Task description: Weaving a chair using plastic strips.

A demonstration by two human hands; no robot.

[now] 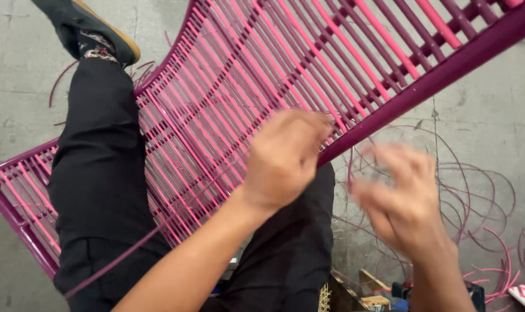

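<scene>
head view looked down at a pink and purple woven chair frame (228,98) that lay tilted over the person's black-trousered leg (98,173). the left hand (285,156) sat on the woven cords near the purple frame bar (424,81), fingers curled, but i could not tell if its grip held a cord. the right hand (404,202) was blurred, just off the frame's edge, and its grip could not be told either. loose purple cords (476,196) lay on the grey floor (19,75) beside it.
</scene>
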